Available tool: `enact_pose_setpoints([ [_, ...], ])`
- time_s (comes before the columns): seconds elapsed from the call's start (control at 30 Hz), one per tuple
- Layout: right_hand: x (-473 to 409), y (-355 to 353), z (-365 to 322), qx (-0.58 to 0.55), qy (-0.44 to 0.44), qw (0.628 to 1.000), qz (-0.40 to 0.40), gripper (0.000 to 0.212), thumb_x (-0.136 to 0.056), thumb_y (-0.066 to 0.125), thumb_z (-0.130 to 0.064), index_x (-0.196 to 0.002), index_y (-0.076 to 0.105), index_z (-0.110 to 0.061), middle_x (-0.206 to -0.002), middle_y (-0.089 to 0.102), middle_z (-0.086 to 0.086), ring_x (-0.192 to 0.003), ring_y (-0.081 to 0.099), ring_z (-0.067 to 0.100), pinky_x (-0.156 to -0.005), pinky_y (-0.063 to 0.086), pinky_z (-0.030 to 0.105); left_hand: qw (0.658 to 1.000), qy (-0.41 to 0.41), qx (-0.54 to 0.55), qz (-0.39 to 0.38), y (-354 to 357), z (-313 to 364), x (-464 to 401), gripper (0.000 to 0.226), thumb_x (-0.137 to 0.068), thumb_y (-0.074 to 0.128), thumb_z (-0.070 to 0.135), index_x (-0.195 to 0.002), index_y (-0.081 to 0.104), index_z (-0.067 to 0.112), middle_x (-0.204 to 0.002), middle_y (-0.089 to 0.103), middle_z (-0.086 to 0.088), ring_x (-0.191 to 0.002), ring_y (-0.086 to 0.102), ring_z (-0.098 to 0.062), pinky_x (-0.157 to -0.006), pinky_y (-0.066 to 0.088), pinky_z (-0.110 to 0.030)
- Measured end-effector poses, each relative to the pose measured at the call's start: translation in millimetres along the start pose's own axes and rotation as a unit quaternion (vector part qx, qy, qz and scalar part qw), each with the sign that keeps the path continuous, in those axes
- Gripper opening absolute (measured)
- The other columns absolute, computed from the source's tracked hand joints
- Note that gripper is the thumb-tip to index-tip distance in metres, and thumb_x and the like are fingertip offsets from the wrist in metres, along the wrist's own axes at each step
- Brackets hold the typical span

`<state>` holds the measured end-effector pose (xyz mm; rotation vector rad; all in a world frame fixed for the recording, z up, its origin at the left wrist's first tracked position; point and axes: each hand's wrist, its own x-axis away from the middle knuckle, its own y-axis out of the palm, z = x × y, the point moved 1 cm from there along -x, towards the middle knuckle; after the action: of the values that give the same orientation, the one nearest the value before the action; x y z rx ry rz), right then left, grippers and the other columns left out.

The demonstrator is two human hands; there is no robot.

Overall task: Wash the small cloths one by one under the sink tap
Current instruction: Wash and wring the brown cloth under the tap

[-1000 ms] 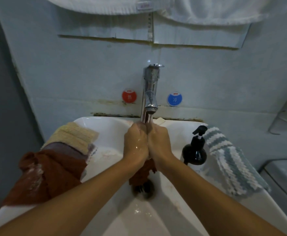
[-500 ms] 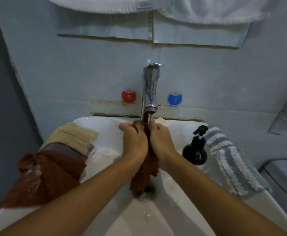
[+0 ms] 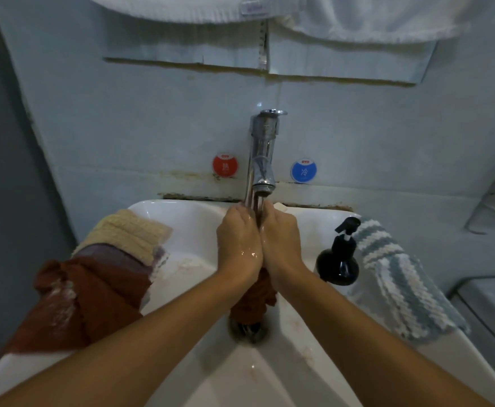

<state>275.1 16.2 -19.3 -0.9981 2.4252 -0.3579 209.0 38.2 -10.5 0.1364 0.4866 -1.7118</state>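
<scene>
Both hands, left hand [image 3: 239,240] and right hand [image 3: 281,239], are pressed together around the rust cloth [image 3: 255,301] beneath the tap [image 3: 262,160]; its long axis hangs downward toward the drain [image 3: 247,330], equally near each hand.

A rust-brown cloth [image 3: 255,304] is seen at the centre of the frame, above the white sink [image 3: 181,218]. At the left, a cream ribbed cloth [image 3: 129,236], a mauve cloth [image 3: 114,257] and a rust-brown cloth flecked with white [image 3: 76,304] are stacked. At the right, a black pump bottle [image 3: 338,259] and a cloth striped white and pale teal [image 3: 402,283] are shown. Red [image 3: 225,165] and blue [image 3: 304,170] round stickers are set on the pale blue wall [image 3: 123,127].
</scene>
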Motion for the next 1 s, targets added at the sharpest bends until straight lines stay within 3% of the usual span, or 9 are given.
enact_pose_setpoints([
  [0.13, 4.5, -6.2, 0.4, -0.106, 0.065, 0.992, -0.031, 0.033, -0.103, 0.048, -0.041, -0.097, 0.065, -0.014, -0.087, 0.069, 0.002, -0.081, 0.066, 0.014, -0.071, 0.05, 0.024, 0.993, -0.09, 0.071, 0.018, -1.4, -0.3, 5.6, 0.008, -0.105, 0.036, 0.02, -0.106, 0.039, 0.012, -0.084, 0.051, 0.002, -0.073, 0.053, -0.008, -0.06, 0.042, -0.016],
  [0.23, 3.4, -19.8, -10.1, -0.145, 0.072, 0.983, -0.091, 0.031, -0.094, 0.063, -0.044, -0.099, 0.063, -0.014, -0.096, 0.069, 0.003, -0.09, 0.065, 0.018, -0.072, 0.046, 0.025, 0.984, -0.128, 0.123, 0.026, -7.2, -2.2, -4.7, 0.011, -0.104, 0.036, 0.022, -0.111, 0.029, 0.019, -0.094, 0.05, -0.002, -0.084, 0.055, -0.015, -0.076, 0.052, -0.034],
  [0.37, 3.1, -29.5, -22.1, -0.198, 0.083, 0.964, -0.155, 0.033, -0.098, 0.055, -0.044, -0.091, 0.072, -0.018, -0.09, 0.074, 0.004, -0.09, 0.072, 0.021, -0.078, 0.057, 0.031, 0.983, -0.114, 0.117, -0.083, -10.6, -2.0, -18.2, 0.031, -0.105, 0.028, 0.038, -0.108, 0.055, 0.024, -0.102, 0.061, -0.001, -0.097, 0.058, -0.018, -0.089, 0.049, -0.038],
  [0.5, 3.2, -24.3, -21.6, -0.152, 0.102, 0.981, -0.065, 0.04, -0.107, 0.038, -0.037, -0.094, 0.066, -0.011, -0.092, 0.068, 0.009, -0.09, 0.066, 0.019, -0.078, 0.05, 0.027, 0.976, -0.084, 0.027, -0.199, -8.9, 0.7, -12.2, 0.044, -0.101, 0.028, 0.054, -0.104, 0.062, 0.025, -0.099, 0.063, 0.002, -0.096, 0.059, -0.016, -0.087, 0.047, -0.034],
  [0.57, 2.9, -23.3, -17.5, -0.118, 0.088, 0.989, -0.008, 0.042, -0.108, 0.03, -0.036, -0.094, 0.059, -0.01, -0.087, 0.06, 0.007, -0.085, 0.059, 0.015, -0.075, 0.045, 0.025, 0.976, -0.038, -0.037, -0.21, -9.7, -5.0, -11.4, 0.048, -0.101, 0.031, 0.052, -0.094, 0.065, 0.019, -0.09, 0.067, -0.003, -0.085, 0.062, -0.018, -0.08, 0.05, -0.034],
  [0.67, 1.8, -22.3, -12.0, -0.067, 0.107, 0.991, -0.045, 0.059, -0.106, 0.017, -0.051, -0.102, 0.064, -0.014, -0.093, 0.065, 0.004, -0.093, 0.061, 0.014, -0.091, 0.047, 0.031, 0.99, 0.02, -0.049, -0.133, -12.3, -6.7, -13.7, 0.046, -0.104, 0.034, 0.042, -0.083, 0.064, 0.013, -0.076, 0.065, -0.006, -0.073, 0.061, -0.018, -0.068, 0.048, -0.032],
  [0.8, 7.1, -20.1, -12.2, -0.059, 0.167, 0.964, -0.2, 0.08, -0.097, 0.004, -0.067, -0.142, 0.052, -0.023, -0.142, 0.056, 0.01, -0.133, 0.049, 0.027, -0.117, 0.029, 0.043, 0.998, -0.018, 0.061, 0.002, -17.0, 1.4, -20.4, 0.043, -0.105, 0.035, 0.035, -0.083, 0.064, 0.011, -0.079, 0.065, -0.008, -0.075, 0.061, -0.018, -0.07, 0.047, -0.032],
  [0.9, 10.1, -21.3, -8.4, -0.078, 0.186, 0.941, -0.27, 0.087, -0.091, -0.003, -0.074, -0.149, 0.043, -0.028, -0.141, 0.057, 0.013, -0.132, 0.051, 0.032, -0.111, 0.037, 0.048, 0.978, -0.109, 0.165, 0.068, -22.2, -1.9, -30.0, 0.04, -0.104, 0.035, 0.034, -0.093, 0.066, 0.011, -0.091, 0.07, -0.008, -0.085, 0.065, -0.02, -0.078, 0.052, -0.031],
  [1.0, 9.0, -21.5, 0.1, -0.114, 0.225, 0.918, -0.305, 0.1, -0.082, 0.002, -0.085, -0.13, 0.061, -0.02, -0.116, 0.071, 0.018, -0.107, 0.069, 0.035, -0.096, 0.054, 0.049, 0.945, -0.173, 0.246, 0.133, -25.7, -2.4, -34.4, 0.037, -0.102, 0.036, 0.026, -0.083, 0.066, 0.014, -0.081, 0.069, -0.003, -0.078, 0.066, -0.021, -0.068, 0.053, -0.028],
])
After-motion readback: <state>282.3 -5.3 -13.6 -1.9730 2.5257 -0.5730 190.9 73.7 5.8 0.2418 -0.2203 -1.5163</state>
